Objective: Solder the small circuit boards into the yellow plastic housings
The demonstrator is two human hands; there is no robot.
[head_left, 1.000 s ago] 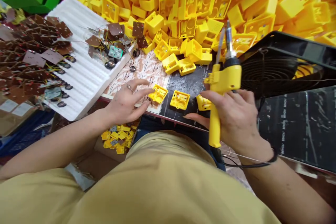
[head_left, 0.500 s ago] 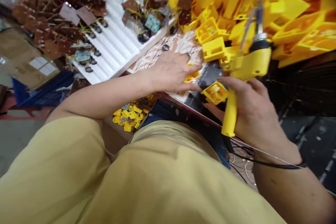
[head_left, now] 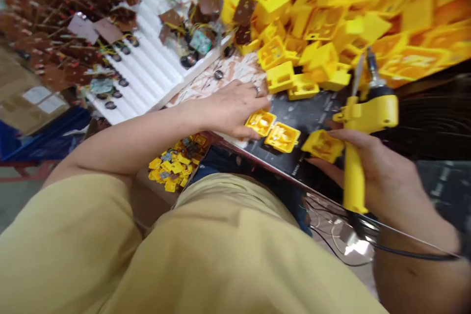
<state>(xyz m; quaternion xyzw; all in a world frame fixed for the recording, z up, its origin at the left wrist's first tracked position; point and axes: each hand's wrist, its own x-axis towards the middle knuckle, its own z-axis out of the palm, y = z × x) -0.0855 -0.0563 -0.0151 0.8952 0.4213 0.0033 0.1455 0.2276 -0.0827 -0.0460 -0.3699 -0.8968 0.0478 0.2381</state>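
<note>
Head view: left grip (head_left: 233, 108), palm down, touches yellow case (head_left: 262, 122).

Creased, dull-yellow top (head_left: 221, 245); dark blue legwear (head_left: 221, 159); a silvery ring (head_left: 257, 89) on the left hand (head_left: 235, 108).
</note>
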